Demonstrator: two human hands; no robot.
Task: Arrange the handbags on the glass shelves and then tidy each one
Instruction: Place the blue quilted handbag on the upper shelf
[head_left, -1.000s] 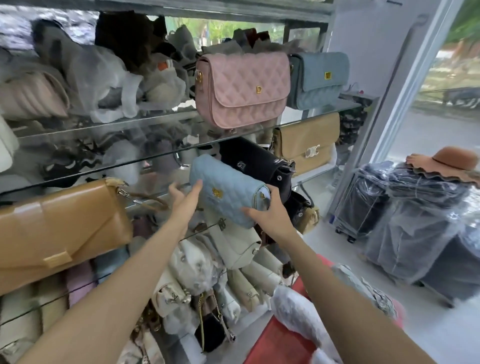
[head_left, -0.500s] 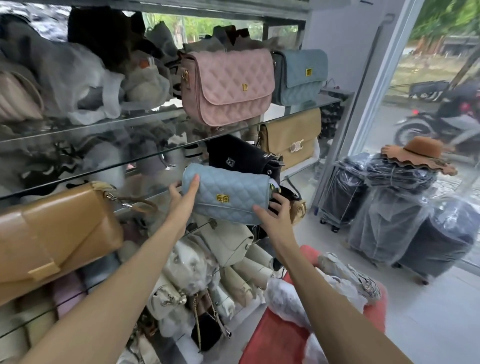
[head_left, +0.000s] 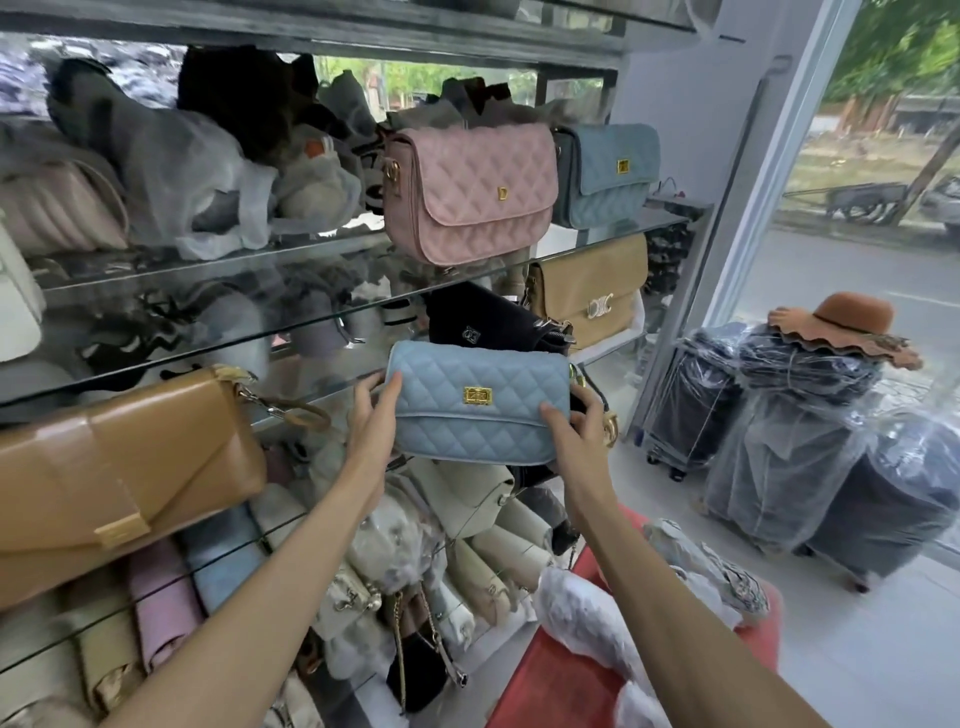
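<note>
Holding the blue bag (head_left: 480, 402) by its two ends in the head view, the person keeps it level in front of the middle glass shelf (head_left: 208, 358), just below the black bag (head_left: 480, 319) and apart from the big tan bag (head_left: 119, 462) at the left. The left hand (head_left: 371, 415) lies flat against the left end, fingers straight and close together; the right hand (head_left: 569, 441) cups the lower right corner, thumb on the front and fingers curled behind. The bag looks light and padded, its quilted skin soft and matte with a small gold clasp (head_left: 478, 396) on the flap, so it should give under pressure rather than slip. Grasping the ends or base seems wisest, sparing the flap and clasp. Above sit a pink bag (head_left: 472, 192) and another blue one, both quilted.
</note>
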